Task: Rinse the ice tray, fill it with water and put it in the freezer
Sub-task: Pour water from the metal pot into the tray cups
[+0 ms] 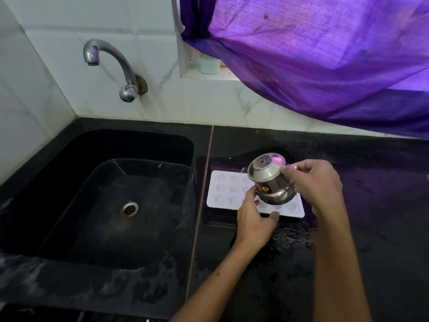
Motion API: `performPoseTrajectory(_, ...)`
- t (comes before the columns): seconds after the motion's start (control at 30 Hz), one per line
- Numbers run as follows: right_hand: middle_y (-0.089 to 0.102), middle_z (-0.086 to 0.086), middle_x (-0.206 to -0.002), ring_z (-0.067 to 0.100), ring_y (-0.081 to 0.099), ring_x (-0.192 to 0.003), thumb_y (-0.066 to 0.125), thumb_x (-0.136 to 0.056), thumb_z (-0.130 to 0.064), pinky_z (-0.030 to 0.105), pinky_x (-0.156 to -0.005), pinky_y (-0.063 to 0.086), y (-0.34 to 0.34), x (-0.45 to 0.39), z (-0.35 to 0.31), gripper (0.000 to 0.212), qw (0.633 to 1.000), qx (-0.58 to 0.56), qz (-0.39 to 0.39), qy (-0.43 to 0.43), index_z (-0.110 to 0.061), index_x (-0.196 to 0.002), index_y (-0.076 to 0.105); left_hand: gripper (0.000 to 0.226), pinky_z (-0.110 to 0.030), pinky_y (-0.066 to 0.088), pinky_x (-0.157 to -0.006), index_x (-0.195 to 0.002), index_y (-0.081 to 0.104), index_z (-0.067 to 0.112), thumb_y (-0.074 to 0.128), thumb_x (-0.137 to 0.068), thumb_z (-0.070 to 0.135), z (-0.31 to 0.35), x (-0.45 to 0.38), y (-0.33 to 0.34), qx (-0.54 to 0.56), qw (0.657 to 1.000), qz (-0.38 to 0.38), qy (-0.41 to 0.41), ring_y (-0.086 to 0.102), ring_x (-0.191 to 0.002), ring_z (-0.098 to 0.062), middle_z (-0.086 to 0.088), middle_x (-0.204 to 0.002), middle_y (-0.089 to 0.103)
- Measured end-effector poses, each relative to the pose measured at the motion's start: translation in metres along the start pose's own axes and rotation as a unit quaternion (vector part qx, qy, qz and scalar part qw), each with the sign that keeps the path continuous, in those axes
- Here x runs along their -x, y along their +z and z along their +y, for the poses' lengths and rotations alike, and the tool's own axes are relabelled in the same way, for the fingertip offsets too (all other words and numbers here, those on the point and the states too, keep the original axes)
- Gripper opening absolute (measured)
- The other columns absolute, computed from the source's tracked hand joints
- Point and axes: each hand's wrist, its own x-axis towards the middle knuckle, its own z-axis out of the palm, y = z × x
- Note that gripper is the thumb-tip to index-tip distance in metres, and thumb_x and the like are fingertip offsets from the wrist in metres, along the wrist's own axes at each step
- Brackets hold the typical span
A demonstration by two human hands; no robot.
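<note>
White star-mould ice tray (pixel 228 190) lies flat on countertop (pixel 348 228).

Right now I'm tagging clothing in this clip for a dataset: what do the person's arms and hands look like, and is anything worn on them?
Both forearms are bare as far as the frame shows: no sleeves, watch or bracelets. The left hand shows no rings. The right hand has pale bluish polish on the one nail that shows; its other nails are hidden.

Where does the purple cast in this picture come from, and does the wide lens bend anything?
Head view: daylight through the purple curtain tints the steel cup, tap and wet countertop; the black sink stays dim; the tile joints and counter edge bow, wide-angle distortion; focus looks even.
</note>
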Motion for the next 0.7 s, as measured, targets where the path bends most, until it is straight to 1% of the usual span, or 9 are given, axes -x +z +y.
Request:
performPoseTrajectory(0.07, 0.067, -0.003, -0.069, 0.025, 0.066, -0.080, 0.070, -0.080, -0.033, 0.052, -0.086, 0.052, 0.000, 0.000, 0.000, 0.022, 1.000, -0.018, 0.003, 0.009, -0.024, -0.061, 0.063, 0.069, -0.028, 0.044, -0.101, -0.137, 0.039, 0.024, 0.070, -0.077, 0.009, 0.001, 0.000, -0.001, 0.002, 1.000, 0.007, 0.006, 0.048, -0.121, -0.008, 0.006, -0.129, 0.052)
performPoseTrajectory(0.13, 0.068, -0.003, -0.069, 0.025, 0.066, -0.081, 0.072, -0.078, -0.035, 0.052, -0.086, 0.053, 0.000, 0.000, 0.000, 0.020, 0.999, -0.036, 0.008, 0.014, -0.026, -0.062, 0.064, 0.069, -0.028, 0.044, -0.101, -0.137, 0.039, 0.024, 0.070, -0.078, 0.008, 0.003, 0.000, -0.003, 0.003, 1.000, 0.013, 0.012, 0.048, -0.121, -0.007, 0.007, -0.130, 0.052)
performPoseTrajectory(0.23, 0.068, -0.004, -0.068, 0.023, 0.067, -0.079, 0.072, -0.078, -0.036, 0.051, -0.085, 0.053, 0.003, 0.000, -0.001, 0.019, 0.999, -0.045, 0.015, 0.007, -0.026, -0.064, 0.064, 0.069, -0.025, 0.043, -0.099, -0.137, 0.039, 0.024, 0.070, -0.078, 0.008, 0.004, -0.001, -0.005, 0.003, 1.000, 0.023, 0.020, 0.049, -0.119, -0.006, 0.013, -0.122, 0.051)
performPoseTrajectory(0.3, 0.067, -0.003, -0.068, 0.023, 0.066, -0.078, 0.071, -0.080, -0.035, 0.049, -0.084, 0.053, 0.006, 0.000, -0.003, 0.021, 0.999, -0.033, 0.016, -0.007, -0.027, -0.064, 0.063, 0.068, -0.025, 0.043, -0.099, -0.136, 0.040, 0.025, 0.071, -0.077, 0.009, 0.003, -0.001, -0.006, 0.002, 0.999, 0.027, 0.022, 0.049, -0.118, -0.006, 0.016, -0.116, 0.050)
performPoseTrajectory(0.4, 0.066, -0.006, -0.070, 0.021, 0.064, -0.079, 0.068, -0.083, -0.034, 0.040, -0.080, 0.050, 0.012, 0.000, -0.007, 0.023, 1.000, -0.006, 0.011, -0.027, -0.027, -0.063, 0.060, 0.069, -0.025, 0.043, -0.099, -0.136, 0.040, 0.024, 0.071, -0.077, 0.010, 0.001, -0.002, -0.008, 0.000, 0.999, 0.029, 0.018, 0.049, -0.119, -0.006, 0.011, -0.122, 0.053)
performPoseTrajectory(0.5, 0.067, -0.004, -0.073, 0.020, 0.062, -0.081, 0.067, -0.084, -0.034, 0.035, -0.076, 0.045, 0.018, 0.000, -0.009, 0.018, 0.999, 0.006, 0.009, -0.033, -0.024, -0.069, 0.064, 0.069, -0.025, 0.043, -0.098, -0.137, 0.039, 0.021, 0.071, -0.076, 0.010, 0.000, -0.004, -0.012, -0.005, 0.999, 0.033, 0.019, 0.050, -0.119, -0.007, 0.006, -0.128, 0.055)
performPoseTrajectory(0.6, 0.067, -0.003, -0.077, 0.021, 0.060, -0.082, 0.066, -0.084, -0.035, 0.030, -0.072, 0.037, 0.023, 0.001, -0.012, 0.019, 0.999, 0.015, 0.008, -0.036, -0.018, -0.077, 0.068, 0.066, -0.025, 0.043, -0.098, -0.134, 0.041, 0.021, 0.071, -0.076, 0.010, -0.001, -0.004, -0.015, -0.001, 0.999, 0.034, 0.015, 0.051, -0.117, -0.007, 0.006, -0.127, 0.056)
performPoseTrajectory(0.7, 0.068, -0.002, -0.080, 0.021, 0.060, -0.083, 0.066, -0.084, -0.035, 0.029, -0.072, 0.035, 0.027, 0.002, -0.013, 0.019, 0.999, 0.025, 0.007, -0.039, -0.017, -0.078, 0.069, 0.064, -0.028, 0.044, -0.099, -0.132, 0.043, 0.022, 0.071, -0.076, 0.010, -0.003, -0.004, -0.017, 0.002, 0.999, 0.033, 0.011, 0.051, -0.118, -0.009, 0.007, -0.126, 0.057)
